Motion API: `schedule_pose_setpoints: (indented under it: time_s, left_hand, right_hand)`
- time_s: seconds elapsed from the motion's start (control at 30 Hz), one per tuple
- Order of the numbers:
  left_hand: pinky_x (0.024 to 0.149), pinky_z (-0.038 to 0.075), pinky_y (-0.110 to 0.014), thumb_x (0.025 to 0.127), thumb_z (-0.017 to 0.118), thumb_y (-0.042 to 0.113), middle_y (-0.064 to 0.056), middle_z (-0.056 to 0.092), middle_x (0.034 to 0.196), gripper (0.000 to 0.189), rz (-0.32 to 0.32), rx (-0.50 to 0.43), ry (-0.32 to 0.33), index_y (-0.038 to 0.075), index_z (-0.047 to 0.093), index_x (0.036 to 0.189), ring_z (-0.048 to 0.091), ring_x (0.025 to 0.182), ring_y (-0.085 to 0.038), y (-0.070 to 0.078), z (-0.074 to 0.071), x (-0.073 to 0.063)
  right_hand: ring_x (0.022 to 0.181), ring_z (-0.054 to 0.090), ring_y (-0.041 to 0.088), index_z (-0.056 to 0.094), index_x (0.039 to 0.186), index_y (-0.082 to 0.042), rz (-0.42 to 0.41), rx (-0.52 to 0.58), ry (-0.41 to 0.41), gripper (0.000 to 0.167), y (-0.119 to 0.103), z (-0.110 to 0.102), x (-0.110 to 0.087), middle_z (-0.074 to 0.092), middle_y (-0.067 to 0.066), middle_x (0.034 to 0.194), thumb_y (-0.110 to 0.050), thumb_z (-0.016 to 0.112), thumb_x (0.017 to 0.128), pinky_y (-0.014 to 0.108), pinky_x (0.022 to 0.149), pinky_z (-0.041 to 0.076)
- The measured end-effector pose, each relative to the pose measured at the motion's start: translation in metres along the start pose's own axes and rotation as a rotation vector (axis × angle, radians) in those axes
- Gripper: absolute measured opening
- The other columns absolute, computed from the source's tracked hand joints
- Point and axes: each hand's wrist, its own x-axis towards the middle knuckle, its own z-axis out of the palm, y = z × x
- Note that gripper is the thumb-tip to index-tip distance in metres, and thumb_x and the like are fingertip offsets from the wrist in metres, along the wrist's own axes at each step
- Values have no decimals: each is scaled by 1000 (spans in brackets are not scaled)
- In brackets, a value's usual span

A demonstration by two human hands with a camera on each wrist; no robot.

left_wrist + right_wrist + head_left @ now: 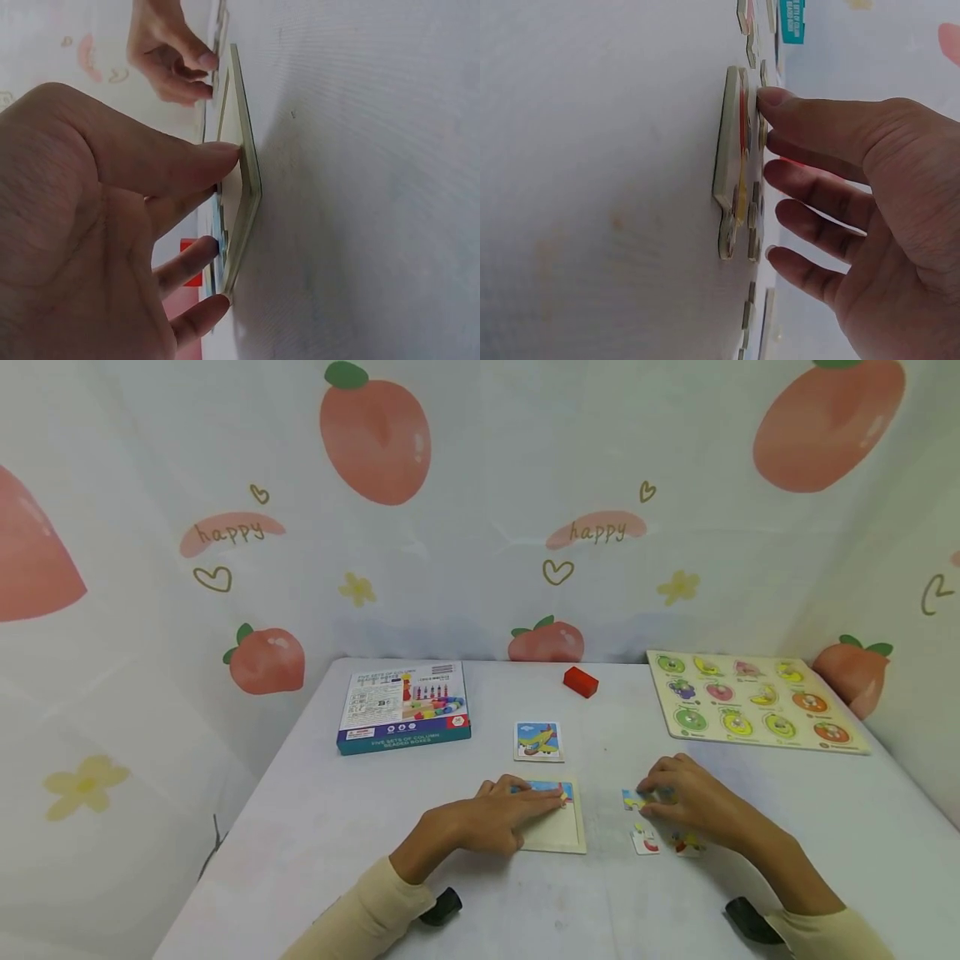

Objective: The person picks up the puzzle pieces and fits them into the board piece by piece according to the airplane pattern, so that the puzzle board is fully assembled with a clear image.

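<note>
My left hand (491,817) rests on a wooden puzzle tray (555,839), its index finger stretched across the blue-sky pieces fitted along the far side. In the left wrist view, the thumb touches one rim of the tray (244,112) while other fingertips lie at the opposite side. My right hand (693,797) pinches a blue and yellow puzzle piece (632,800) low over the table, between thumb and index finger. Nearer to me lie a piece with red on it (645,840) and another colourful piece (686,843), under the right hand. Thick piece edges (731,142) show in the right wrist view.
A picture card of a yellow plane (538,742) lies beyond the tray. Farther back are a boxed bead set (405,706), a red block (581,682) and a fruit puzzle board (757,702). A printed curtain (465,568) borders the table.
</note>
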Motion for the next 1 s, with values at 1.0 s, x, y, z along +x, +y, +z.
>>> schedule_pose_setpoints:
  time_s: [1.0]
  left_hand:
    - [120,37,-46,92,84,36,0,46,157,74,-63,-138,161,14,54,156,41,146,-19,-29,0,-16]
  right_hand:
    - [109,57,17,80,102,-22,-59,19,10,19,-22,-1,14,67,-11,106,-36,85,90,45,94,56]
